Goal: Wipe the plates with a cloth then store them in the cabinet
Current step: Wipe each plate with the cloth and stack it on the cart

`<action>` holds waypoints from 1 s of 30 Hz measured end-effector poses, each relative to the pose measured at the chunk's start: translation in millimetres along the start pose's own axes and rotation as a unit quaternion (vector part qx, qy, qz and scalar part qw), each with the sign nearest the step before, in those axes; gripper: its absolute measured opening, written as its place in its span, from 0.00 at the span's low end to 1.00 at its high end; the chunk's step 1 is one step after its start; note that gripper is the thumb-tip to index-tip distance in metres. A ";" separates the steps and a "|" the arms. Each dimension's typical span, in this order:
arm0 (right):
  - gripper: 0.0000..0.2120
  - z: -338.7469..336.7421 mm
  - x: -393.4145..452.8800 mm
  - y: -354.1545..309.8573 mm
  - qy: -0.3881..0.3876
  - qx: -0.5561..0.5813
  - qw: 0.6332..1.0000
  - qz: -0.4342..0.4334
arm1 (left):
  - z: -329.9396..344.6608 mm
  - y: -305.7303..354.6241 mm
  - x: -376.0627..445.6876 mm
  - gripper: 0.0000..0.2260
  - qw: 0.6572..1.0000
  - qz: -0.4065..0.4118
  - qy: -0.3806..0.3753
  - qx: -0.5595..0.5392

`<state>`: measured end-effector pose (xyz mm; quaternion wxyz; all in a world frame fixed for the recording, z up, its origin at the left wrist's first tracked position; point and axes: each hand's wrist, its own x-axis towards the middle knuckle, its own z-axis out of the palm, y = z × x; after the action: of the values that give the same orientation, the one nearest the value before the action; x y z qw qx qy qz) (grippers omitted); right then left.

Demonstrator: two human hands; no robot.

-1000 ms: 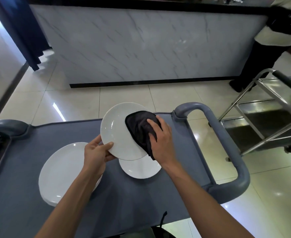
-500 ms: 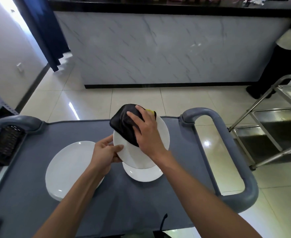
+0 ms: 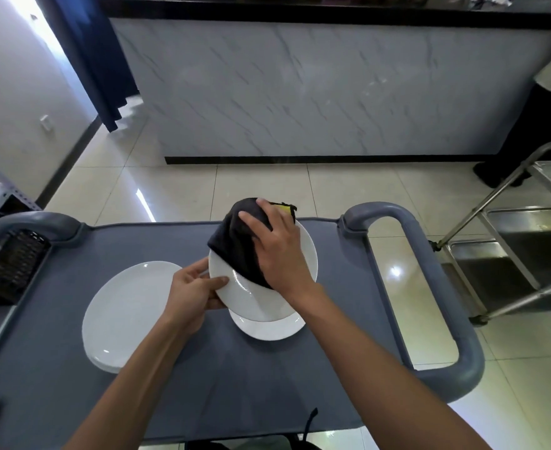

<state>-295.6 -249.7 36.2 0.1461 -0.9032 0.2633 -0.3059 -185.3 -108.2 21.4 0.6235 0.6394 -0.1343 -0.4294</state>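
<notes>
A marble-fronted counter with a dark top runs across the far side of the room; a dark curtain hangs at its left end, and pale floor tiles lie in front of it. Nearer stands a grey cart, its flat top filling the lower half of the view, with a looped grey handle on the right; a metal trolley stands on the floor just beyond that handle; a black basket sits at the cart's left edge. On the cart top, to the left, lies a stack of large plates; a smaller plate lies flat near the middle. Above that one, a tilted plate is held clear of the cart; the left hand grips its left rim, thumb on the face and fingers behind. The right hand presses a black cloth against the plate's upper part, fingers spread over it; a bit of yellow shows at the cloth's far edge.
</notes>
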 end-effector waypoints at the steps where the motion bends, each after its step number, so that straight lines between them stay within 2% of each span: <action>1: 0.21 -3.4 2.6 4.7 0.010 -0.002 1.000 0.015 | -0.1 -0.5 -0.9 0.18 1.000 0.001 0.000 -0.005; 7: 0.21 -22.5 -4.8 34.2 0.020 -0.021 0.995 0.098 | 4.1 -2.9 -3.3 0.19 0.998 0.007 0.033 -0.059; 12: 0.21 -24.6 -32.8 41.3 0.020 -0.021 0.992 0.122 | 6.8 -3.3 -3.0 0.19 0.994 0.017 0.061 -0.087; 24: 0.20 -9.5 -87.1 -7.8 0.024 -0.001 0.995 0.095 | 35.8 0.4 -5.9 0.17 0.992 0.041 0.066 -0.100; 30: 0.22 -17.3 -93.9 10.1 0.017 -0.007 0.998 0.068 | 28.3 -4.6 -11.1 0.17 0.992 0.044 0.074 -0.087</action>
<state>-373.7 -206.7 0.6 0.1554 -0.8788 0.3286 -0.3091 -213.9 -118.7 25.5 0.7032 0.6063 -0.0779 -0.3630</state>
